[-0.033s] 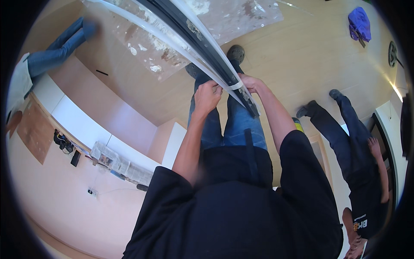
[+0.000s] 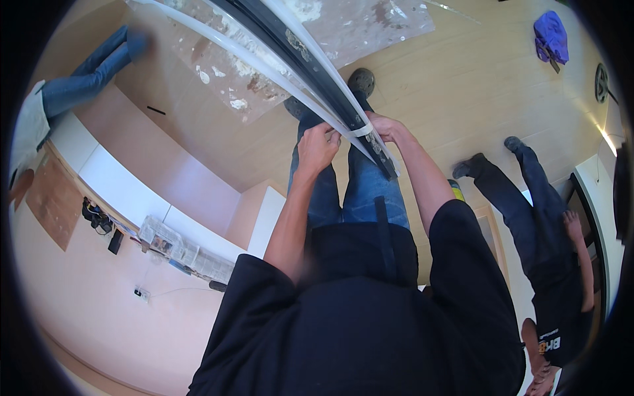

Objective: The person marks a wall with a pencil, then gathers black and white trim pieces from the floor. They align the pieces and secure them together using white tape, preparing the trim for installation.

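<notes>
A bundle of long dark and white strips (image 2: pixel 310 63) slants from the top of the view down to above my thighs. Around its near end runs a white band (image 2: pixel 361 131). At the left side of the band is my left hand (image 2: pixel 318 146), its fingers curled in a pinch; what lies between the fingertips is too small to make out. My right hand (image 2: pixel 384 128) grips the bundle from the right side, with its fingers partly hidden behind the strips. The dark lower end (image 2: pixel 388 173) of the bundle is worn and stained.
A stained protective sheet (image 2: pixel 241 86) lies on the pale floor ahead. On the left, a shelf (image 2: pixel 170 218) carries a clear plastic box (image 2: pixel 162 236) and tools. One person (image 2: pixel 99 63) stands far left, another (image 2: pixel 538 231) at right. A purple bag (image 2: pixel 551 37) lies far right.
</notes>
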The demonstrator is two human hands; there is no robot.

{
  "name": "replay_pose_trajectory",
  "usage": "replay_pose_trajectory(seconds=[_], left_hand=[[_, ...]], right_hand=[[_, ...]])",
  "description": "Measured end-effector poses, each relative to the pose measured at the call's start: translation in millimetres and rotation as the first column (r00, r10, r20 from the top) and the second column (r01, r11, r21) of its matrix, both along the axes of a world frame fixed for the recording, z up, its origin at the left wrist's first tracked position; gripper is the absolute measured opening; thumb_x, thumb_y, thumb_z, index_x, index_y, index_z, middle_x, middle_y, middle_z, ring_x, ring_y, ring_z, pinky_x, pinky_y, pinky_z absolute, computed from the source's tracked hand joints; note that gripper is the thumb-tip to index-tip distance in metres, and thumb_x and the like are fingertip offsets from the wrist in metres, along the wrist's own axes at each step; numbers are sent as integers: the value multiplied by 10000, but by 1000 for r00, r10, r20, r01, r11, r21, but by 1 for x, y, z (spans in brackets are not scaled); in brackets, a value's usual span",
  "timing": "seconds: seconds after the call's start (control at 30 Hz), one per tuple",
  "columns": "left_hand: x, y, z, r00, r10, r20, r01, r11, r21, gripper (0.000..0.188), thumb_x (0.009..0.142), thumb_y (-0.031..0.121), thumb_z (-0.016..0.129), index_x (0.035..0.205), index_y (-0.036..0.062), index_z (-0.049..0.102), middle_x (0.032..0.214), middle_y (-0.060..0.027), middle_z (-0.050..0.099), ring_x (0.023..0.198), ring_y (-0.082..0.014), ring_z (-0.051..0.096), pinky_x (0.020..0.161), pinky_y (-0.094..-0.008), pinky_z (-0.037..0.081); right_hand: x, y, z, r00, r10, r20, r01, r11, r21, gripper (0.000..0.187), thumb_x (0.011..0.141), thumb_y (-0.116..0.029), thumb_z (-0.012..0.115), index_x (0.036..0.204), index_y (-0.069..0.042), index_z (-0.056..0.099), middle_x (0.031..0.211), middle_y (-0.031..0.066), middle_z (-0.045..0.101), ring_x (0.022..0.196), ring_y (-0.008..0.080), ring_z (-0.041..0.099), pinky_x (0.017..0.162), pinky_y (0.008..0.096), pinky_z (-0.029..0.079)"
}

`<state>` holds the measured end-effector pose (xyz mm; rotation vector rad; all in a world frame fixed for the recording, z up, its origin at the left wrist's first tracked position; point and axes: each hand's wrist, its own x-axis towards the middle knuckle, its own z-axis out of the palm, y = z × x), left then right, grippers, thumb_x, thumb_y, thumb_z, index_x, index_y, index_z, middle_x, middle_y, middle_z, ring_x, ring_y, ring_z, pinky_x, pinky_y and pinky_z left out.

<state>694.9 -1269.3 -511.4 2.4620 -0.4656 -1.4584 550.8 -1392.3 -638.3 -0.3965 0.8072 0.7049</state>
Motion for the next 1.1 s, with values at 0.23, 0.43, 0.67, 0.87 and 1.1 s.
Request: replay_pose_trajectory(seconds=[0.23, 0.43, 0.67, 0.87, 1.1], left_hand=[[2, 4, -1, 999, 22, -45, -23, 1000, -12, 254, 874, 275, 662, 1020, 97, 771, 969, -167, 738, 953, -385, 686, 846, -453, 532], [0, 3, -5, 996, 51, -74, -52, 999, -7, 257, 870, 280, 658, 1000, 93, 776, 970, -188, 732, 946, -385, 690, 840, -455, 536], [-3, -2, -6, 999, 45, -14, -44, 997, 69, 270, 846, 287, 660, 996, 97, 780, 983, -212, 726, 966, -395, 686, 868, -457, 537], [-5, -2, -6, 997, 70, -24, -69, 996, 65, 259, 829, 215, 669, 1018, 71, 773, 991, -209, 731, 970, -391, 688, 878, -437, 524], [-6, 3, -20, 999, -49, 2, 49, 997, -67, 297, 819, 138, 634, 1087, 142, 761, 1218, -171, 643, 1198, -368, 529, 1001, -538, 395]], right_hand=[[-19, -19, 25, 964, -204, -169, 12, 673, -739, 413, 919, -188, 678, 1262, 33, 620, 1054, 111, 707, 968, 163, 662, 907, 333, 523], [-18, -4, 121, 961, -41, 275, 248, 575, -780, 561, 852, -170, 763, 1333, 36, 562, 1192, 149, 676, 1142, 207, 625, 1024, 350, 464], [5, -4, 114, 983, -17, 181, 142, 693, -707, 821, 727, -118, 873, 1419, 24, 455, 1238, 152, 653, 1185, 211, 603, 1045, 345, 447], [-11, -33, 79, 965, -244, 97, 258, 947, -189, 617, 906, -248, 674, 1418, 12, 451, 1174, 103, 672, 1149, 187, 600, 1021, 356, 455], [11, -12, 18, 992, -122, -42, 119, 990, -70, 380, 1013, -288, 497, 1243, -5, 604, 1021, 120, 695, 868, 177, 682, 713, 312, 566]])
